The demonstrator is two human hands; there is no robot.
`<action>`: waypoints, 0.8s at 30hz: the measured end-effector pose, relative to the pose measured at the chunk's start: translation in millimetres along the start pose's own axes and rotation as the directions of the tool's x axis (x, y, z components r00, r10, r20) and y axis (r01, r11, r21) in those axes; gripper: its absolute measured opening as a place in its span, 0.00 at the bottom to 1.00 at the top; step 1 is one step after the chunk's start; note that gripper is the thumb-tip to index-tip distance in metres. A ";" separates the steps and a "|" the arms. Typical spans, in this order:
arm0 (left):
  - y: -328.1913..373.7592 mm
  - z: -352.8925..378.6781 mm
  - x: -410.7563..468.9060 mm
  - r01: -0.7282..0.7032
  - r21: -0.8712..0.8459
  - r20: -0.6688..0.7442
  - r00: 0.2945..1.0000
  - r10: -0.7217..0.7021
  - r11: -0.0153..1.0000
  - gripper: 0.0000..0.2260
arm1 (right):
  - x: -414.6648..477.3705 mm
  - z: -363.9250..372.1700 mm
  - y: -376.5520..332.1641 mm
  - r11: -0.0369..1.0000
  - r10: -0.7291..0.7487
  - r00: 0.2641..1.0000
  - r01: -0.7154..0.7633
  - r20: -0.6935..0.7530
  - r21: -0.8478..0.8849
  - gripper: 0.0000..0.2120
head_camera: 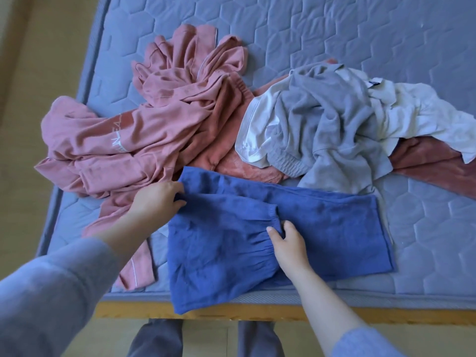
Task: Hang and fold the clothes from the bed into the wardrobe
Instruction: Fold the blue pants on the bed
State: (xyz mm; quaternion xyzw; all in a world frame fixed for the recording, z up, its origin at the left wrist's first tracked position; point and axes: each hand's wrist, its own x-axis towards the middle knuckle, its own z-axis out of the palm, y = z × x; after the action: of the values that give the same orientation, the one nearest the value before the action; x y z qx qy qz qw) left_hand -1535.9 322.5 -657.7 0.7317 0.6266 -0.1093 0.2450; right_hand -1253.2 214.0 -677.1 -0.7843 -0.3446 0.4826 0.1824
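Observation:
A blue garment (pixel 322 222) lies spread on the near part of the mattress (pixel 425 228), one end hanging over the front edge. My left hand (pixel 157 198) pinches its far left corner. My right hand (pixel 289 243) grips a bunched, gathered fold near the garment's middle. Behind it lies a heap of pink clothes (pixel 164 119), with a grey garment (pixel 327 130) and a white one (pixel 412 112) piled to the right.
A darker pink velvety piece (pixel 432 163) lies under the grey and white clothes. The wooden bed frame (pixel 334 315) runs along the front edge. Beige floor (pixel 31 73) shows to the left. My legs (pixel 206 338) stand against the frame.

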 end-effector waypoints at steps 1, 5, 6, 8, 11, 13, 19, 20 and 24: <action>-0.6 -4.5 4.0 0.000 -0.019 -0.028 1.000 -0.001 1.000 0.07 | -0.5 -1.6 0.5 1.000 -0.014 1.000 0.014 -0.027 -0.008 0.09; 1.9 -20.7 18.2 -0.048 -0.096 -0.059 0.997 0.042 0.994 0.12 | 0.0 -10.8 4.7 0.994 -0.094 0.987 0.085 -0.128 -0.073 0.13; 2.9 -22.8 21.4 -0.069 -0.077 -0.053 0.996 0.065 0.995 0.12 | 1.8 -13.0 6.4 0.992 -0.096 0.987 0.085 -0.130 -0.089 0.15; 4.1 -23.7 28.1 -0.088 0.023 -0.041 0.995 0.089 0.996 0.12 | 7.3 -15.5 10.4 0.990 -0.063 0.995 0.051 -0.084 -0.135 0.18; 5.5 -18.3 36.0 -0.062 0.168 -0.002 0.998 0.063 0.984 0.13 | 14.0 -13.8 14.3 0.973 0.023 1.000 -0.020 0.009 -0.231 0.18; 7.0 -12.8 36.2 -0.034 0.162 0.024 0.999 0.030 0.986 0.13 | 16.6 -9.8 13.7 0.978 0.055 0.998 -0.052 0.007 -0.200 0.14; 13.3 2.8 25.7 0.050 0.067 -0.112 0.993 -0.043 0.997 0.12 | 11.2 2.0 2.8 0.982 0.009 0.988 -0.038 -0.153 -0.187 0.16; 14.8 2.9 25.4 0.064 0.053 -0.125 0.990 -0.057 0.997 0.12 | 10.6 3.2 1.3 0.980 0.021 0.987 -0.051 -0.157 -0.190 0.16; 28.7 -2.1 24.5 0.074 0.091 -0.160 0.985 -0.059 0.993 0.11 | 9.6 3.6 -2.7 0.976 0.085 0.991 -0.105 -0.106 -0.192 0.14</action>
State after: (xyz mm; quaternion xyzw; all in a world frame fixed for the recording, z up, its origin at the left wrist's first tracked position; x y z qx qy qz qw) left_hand -1503.7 342.0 -661.0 0.7277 0.6619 -0.0896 0.1556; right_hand -1254.4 222.6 -683.2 -0.8366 -0.3434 0.4155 0.0971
